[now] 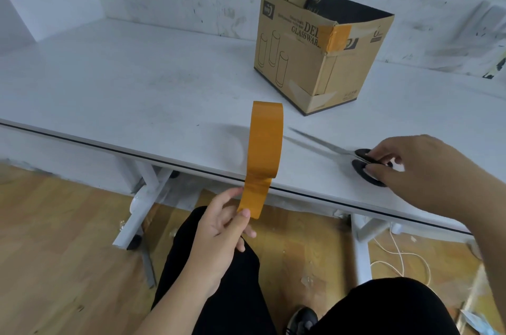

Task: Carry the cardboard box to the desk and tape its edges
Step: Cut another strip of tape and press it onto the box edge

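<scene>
An open-topped cardboard box [295, 61] printed with glassware stands on the white desk [123, 83], far right of centre. A patch of orange tape [334, 37] covers its near top corner. An orange tape roll [267, 140] stands on edge near the desk's front edge. My left hand [219, 239] is below the desk edge and pinches the pulled-out free end of the tape strip [253, 199]. My right hand [427, 170] is on the desk to the right, with fingers curled on the black handles of a pair of scissors [361, 158]. The blades are blurred and point left toward the roll.
A scuffed white wall backs the desk. Under the desk are white metal legs [142, 206], a wooden floor and a white cable [397, 255] at the right. My black-trousered legs and a shoe are at the bottom.
</scene>
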Demonstrator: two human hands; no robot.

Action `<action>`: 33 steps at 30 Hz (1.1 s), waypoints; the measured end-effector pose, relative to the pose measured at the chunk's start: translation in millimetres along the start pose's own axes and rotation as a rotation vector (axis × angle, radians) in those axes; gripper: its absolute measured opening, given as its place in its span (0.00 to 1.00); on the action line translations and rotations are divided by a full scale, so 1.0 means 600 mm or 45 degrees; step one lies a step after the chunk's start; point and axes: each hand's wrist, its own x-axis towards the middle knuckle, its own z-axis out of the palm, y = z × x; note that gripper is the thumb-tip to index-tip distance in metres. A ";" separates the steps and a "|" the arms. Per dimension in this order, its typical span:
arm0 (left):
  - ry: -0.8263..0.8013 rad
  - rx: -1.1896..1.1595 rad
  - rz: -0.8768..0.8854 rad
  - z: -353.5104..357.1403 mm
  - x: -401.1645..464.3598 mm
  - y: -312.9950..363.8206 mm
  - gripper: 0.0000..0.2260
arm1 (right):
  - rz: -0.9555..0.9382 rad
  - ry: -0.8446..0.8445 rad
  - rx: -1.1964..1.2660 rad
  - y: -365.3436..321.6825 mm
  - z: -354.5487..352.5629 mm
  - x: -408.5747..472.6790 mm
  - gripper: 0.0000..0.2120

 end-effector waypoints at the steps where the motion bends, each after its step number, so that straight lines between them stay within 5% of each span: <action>1: 0.012 -0.010 0.020 0.000 0.000 0.003 0.14 | 0.009 -0.006 0.059 0.002 -0.006 -0.012 0.03; 8: 0.090 -0.017 0.030 0.007 0.001 -0.002 0.13 | -0.067 -0.260 0.344 -0.016 -0.031 -0.116 0.17; 13: 0.097 -0.007 -0.021 0.008 -0.001 -0.012 0.14 | -0.026 -0.501 0.268 -0.024 0.001 -0.133 0.25; 33: 0.074 -0.003 -0.013 0.005 -0.004 -0.017 0.12 | 0.046 -0.537 0.184 -0.102 0.042 -0.092 0.21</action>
